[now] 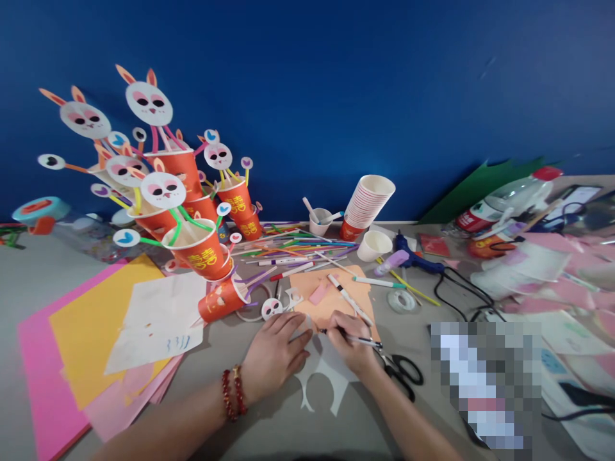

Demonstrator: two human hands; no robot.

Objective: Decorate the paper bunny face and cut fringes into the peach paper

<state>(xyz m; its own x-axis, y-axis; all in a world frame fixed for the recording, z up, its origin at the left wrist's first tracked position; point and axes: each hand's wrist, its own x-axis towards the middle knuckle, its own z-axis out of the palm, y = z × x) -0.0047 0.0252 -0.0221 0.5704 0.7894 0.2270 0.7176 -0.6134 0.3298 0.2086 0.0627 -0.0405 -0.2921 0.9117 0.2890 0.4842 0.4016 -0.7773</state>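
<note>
My right hand [352, 349] is closed round a black-and-white pen [368, 341], its tip down at the paper by my left fingers. Flat on the table, my left hand [273, 352] has its fingers stretched out over the edge of white paper [339, 368]. Round pieces are cut out of that paper's near side. Peach paper [355, 291] lies just beyond both hands, with a white marker [343, 291] and pink scraps on it. A small round rabbit face [271, 308] sits beyond my left hand. Black-handled scissors [407, 370] rest beside my right wrist, their blades partly hidden.
Red paper cups [199, 253] with rabbit faces and straws stand stacked at left, behind coloured sheets [72, 320]. Straws [293, 246], a leaning cup stack [368, 198] and a blue glue gun [416, 256] lie farther back. At right are a bottle [494, 205], tape [401, 301] and a cable.
</note>
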